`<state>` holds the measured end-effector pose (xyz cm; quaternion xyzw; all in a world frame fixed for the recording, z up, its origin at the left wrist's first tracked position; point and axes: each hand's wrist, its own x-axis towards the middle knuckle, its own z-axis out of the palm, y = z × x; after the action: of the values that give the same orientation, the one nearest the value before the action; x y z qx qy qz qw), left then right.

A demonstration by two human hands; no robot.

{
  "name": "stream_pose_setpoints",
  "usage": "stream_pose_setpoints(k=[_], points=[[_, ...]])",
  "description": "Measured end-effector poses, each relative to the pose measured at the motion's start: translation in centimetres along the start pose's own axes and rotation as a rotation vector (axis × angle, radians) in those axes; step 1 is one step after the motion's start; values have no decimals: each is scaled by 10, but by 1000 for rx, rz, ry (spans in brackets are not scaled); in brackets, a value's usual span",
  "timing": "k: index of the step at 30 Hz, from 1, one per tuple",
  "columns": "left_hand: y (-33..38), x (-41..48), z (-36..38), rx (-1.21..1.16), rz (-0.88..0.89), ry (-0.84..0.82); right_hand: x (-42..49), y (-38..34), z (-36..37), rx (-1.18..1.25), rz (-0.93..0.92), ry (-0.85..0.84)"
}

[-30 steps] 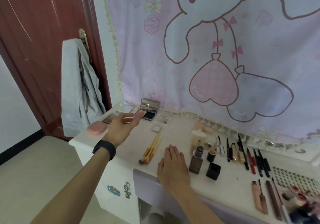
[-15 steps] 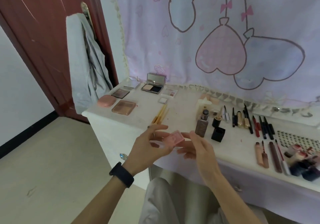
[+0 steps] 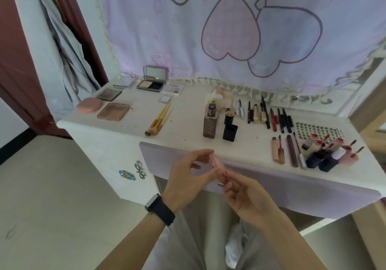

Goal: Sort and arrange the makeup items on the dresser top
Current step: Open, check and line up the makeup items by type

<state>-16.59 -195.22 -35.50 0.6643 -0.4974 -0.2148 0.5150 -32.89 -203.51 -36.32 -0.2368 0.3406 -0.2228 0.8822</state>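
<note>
Pinches the pink compact [image 3: 218, 163], now off the table [image 3: 188, 127], between left grip [image 3: 186, 177] and right grip [image 3: 244, 194], in front of the foundation bottle [image 3: 211, 123], not yet sorted.

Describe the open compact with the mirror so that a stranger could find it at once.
Start at the white dresser top, near its back left part below the cartoon curtain. Among the flat palettes there sits the compact. It alone is open, its mirrored lid upright over one beige and one dark pan.
</note>
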Motion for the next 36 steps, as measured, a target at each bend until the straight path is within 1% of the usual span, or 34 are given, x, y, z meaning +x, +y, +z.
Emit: stream_pose_setpoints(k=[2, 4, 10, 13, 15, 17, 19, 21, 23, 24, 28, 30, 32, 34, 36], points=[[4, 2, 2, 14, 21, -8, -1, -1, -3, 38, 26, -31], [5, 4, 2, 43, 43, -16, 0, 0, -7, 9, 10, -53], [2, 3, -3, 257, 137, -126, 5, -8, -11, -387, -204, -39], [1, 5, -4, 338, 189, -173, 4, -15, -6, -552, -268, -44], [2, 6, -4, 369, 208, -188, 5, -18, -2, -584, -290, -16], [3, 6, -3, 347, 200, -189, 5, -20, 0, -599, -320, -2], [4, 5, -4, 262, 148, -181, 4, -23, 2, -639, -363, 13], [9, 7, -5, 57, 18, -182, 2, -25, 1, -665, -415, -6], [13, 10, -9, -160, -113, -181, 1, -25, 1, -699, -479, -61], [15, 12, -11, -221, -162, -192, 1, -24, 2, -724, -516, -85], [18, 16, -18, -389, -293, -321, -3, -23, 3, -838, -677, -169], [21, 17, -21, -505, -410, -355, -5, -23, 3, -950, -794, -180], [22, 19, -26, -574, -488, -423, -4, -23, 3, -1073, -910, -172], [21, 20, -29, -621, -507, -502, -2, -22, 4, -1174, -971, -158], [19, 19, -29, -634, -500, -510, -1, -22, 2, -1236, -956, -160]])
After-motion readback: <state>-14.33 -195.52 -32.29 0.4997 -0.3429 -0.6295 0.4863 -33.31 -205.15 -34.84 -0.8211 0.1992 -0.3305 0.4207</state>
